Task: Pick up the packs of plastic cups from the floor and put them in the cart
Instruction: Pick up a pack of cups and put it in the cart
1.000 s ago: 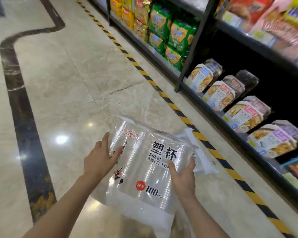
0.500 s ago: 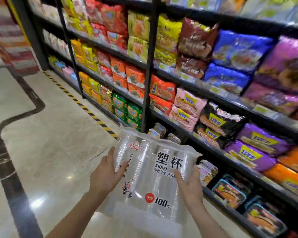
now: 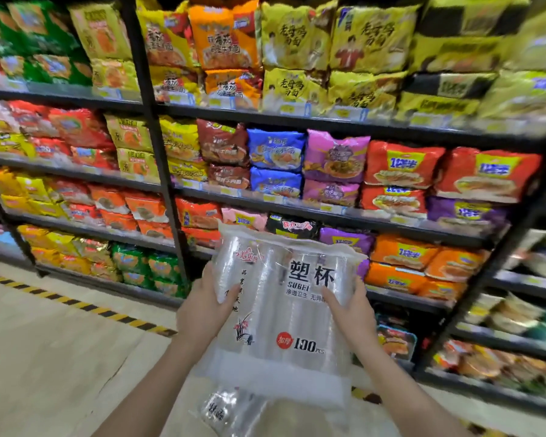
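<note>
Pack of cups (image 3: 284,313) lifted higher — left hand (image 3: 202,310), right hand (image 3: 352,313) gripping sides.

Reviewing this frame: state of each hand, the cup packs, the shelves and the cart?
Left hand: grips the top pack's left edge.
Right hand: grips its right edge.
Top cup pack: sealed, lifted off the floor.
Second cup pack: under the top one, partly hidden.
Shelves: stocked with noodle packets.
Cart: not in view.

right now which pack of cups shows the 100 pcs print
The upper pack of cups, held between the left hand and right hand. The second pack hangs beneath it, mostly hidden.
</note>
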Demonstrator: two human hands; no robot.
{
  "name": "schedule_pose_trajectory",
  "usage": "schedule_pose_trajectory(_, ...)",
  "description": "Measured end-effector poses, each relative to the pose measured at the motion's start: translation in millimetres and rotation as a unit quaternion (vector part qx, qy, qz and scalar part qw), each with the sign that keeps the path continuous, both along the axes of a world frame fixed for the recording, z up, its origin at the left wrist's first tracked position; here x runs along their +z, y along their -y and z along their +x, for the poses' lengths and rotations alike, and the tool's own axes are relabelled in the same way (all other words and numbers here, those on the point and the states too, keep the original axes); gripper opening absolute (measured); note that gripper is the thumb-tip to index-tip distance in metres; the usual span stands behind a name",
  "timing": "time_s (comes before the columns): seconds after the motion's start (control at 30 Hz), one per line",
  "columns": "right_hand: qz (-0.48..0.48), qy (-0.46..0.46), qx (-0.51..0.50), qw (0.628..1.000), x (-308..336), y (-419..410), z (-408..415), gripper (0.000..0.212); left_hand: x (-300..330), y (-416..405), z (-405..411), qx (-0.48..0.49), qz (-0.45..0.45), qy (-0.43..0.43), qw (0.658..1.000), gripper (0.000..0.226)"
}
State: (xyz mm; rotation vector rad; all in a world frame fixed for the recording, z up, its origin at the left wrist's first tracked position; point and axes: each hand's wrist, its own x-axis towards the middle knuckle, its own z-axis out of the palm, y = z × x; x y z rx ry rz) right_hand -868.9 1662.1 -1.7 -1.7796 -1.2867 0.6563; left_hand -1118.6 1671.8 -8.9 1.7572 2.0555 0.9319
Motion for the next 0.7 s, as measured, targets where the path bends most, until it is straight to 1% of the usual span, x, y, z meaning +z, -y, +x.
schedule_pose_trajectory(0.13, 0.009, 0.006, -0.072, 0.997, 13.7, 48.2, 29.5, 0.086, 14.0, 13.4, 36.1, -0.046, 0.009, -0.021, 0.999, 0.072)
schedule_pose_trajectory(0.23, 0.017, 0.013, -0.121, 0.992, 24.3, 84.0, 52.0, 0.087, 25.3, 26.7, 65.3, -0.093, 0.02, -0.002, 0.995, 0.069)
schedule_pose_trajectory(0.3, 0.022, 0.016, -0.149, 0.988, 32.8, 103.7, 66.3, 0.086, 31.2, 33.2, 83.8, -0.133, 0.046, 0.012, 0.99, 0.069)
schedule_pose_trajectory(0.4, 0.036, 0.019, -0.193, 0.98, 49.5, 133.1, 92.9, 0.085, 45.0, 44.5, 117.9, -0.175, 0.07, 0.007, 0.982, 0.071)
schedule_pose_trajectory(0.53, 0.067, 0.019, -0.257, 0.964, 74.1, 178.0, 136.0, 0.079, 60.8, 57.2, 173.5, -0.241, 0.076, 0.025, 0.967, 0.079)
schedule_pose_trajectory(0.7, 0.076, 0.03, -0.355, 0.931, 99.2, 233.1, 202.1, 0.084, 84.0, 73.3, 265.4, -0.326, 0.1, 0.036, 0.939, 0.069)
